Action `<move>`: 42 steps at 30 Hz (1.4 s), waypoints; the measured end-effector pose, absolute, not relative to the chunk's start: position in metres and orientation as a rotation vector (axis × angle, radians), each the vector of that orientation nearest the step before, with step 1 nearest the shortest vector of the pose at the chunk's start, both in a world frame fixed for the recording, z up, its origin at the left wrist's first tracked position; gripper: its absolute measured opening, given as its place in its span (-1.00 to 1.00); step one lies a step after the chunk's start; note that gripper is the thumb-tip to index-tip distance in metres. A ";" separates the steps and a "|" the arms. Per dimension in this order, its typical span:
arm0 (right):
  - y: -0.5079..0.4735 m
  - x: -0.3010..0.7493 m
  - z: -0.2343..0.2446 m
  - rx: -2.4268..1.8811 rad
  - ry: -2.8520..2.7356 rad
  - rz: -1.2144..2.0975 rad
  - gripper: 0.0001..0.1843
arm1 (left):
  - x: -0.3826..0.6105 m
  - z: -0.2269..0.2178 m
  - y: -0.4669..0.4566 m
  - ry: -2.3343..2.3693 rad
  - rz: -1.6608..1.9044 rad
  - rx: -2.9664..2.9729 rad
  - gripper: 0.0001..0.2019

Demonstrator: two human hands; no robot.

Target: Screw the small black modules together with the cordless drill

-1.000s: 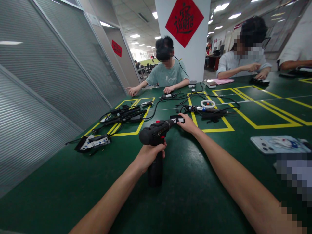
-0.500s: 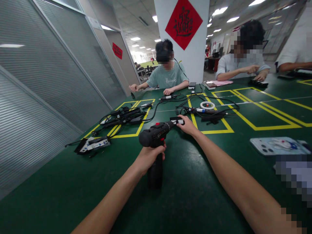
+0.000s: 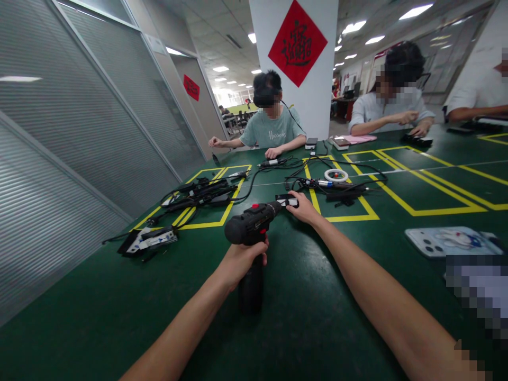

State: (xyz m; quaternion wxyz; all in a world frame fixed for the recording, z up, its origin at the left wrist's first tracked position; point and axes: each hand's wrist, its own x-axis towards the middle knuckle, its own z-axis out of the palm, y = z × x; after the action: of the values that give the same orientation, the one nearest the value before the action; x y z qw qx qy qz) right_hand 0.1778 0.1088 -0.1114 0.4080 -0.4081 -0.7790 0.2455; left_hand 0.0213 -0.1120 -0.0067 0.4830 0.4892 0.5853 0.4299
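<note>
In the head view my left hand (image 3: 246, 260) is wrapped round the handle of a black cordless drill (image 3: 250, 225) with red buttons. The drill stands upright over the green table, its chuck pointing away from me and to the right. Just beyond the chuck, my right hand (image 3: 304, 207) grips a small black and white block-like part (image 3: 286, 200) from its right side. The drill's tip reaches the near left side of this part; whether it touches cannot be made out. My right fingertips are partly hidden behind the part.
Tangled black cables and tools (image 3: 202, 193) lie left of centre, near black and white pieces (image 3: 148, 241). Beyond my right hand are a soldering-iron-like tool (image 3: 333, 184) and a white ring (image 3: 336, 175). A phone (image 3: 452, 242) lies at right. Several people sit across the green table (image 3: 317, 317).
The whole view has shifted slightly, with the table appearing a little lower. Both hands keep their grips, and the drill stays at the small part.
</note>
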 end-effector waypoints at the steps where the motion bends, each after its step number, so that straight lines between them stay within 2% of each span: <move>1: 0.109 0.178 -0.112 -1.030 -1.961 0.616 -0.43 | 0.021 -0.007 -0.112 1.424 1.049 1.195 -0.80; 42: 0.108 0.178 -0.109 -1.011 -1.958 0.614 -0.44 | 0.023 -0.006 -0.113 1.451 1.063 1.180 -0.78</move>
State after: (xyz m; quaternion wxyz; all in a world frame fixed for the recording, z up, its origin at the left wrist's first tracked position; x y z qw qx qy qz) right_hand 0.1776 0.1080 -0.1091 0.4140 -0.4022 -0.7792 0.2444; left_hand 0.0225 -0.1131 -0.0060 0.4751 0.4825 0.5936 0.4348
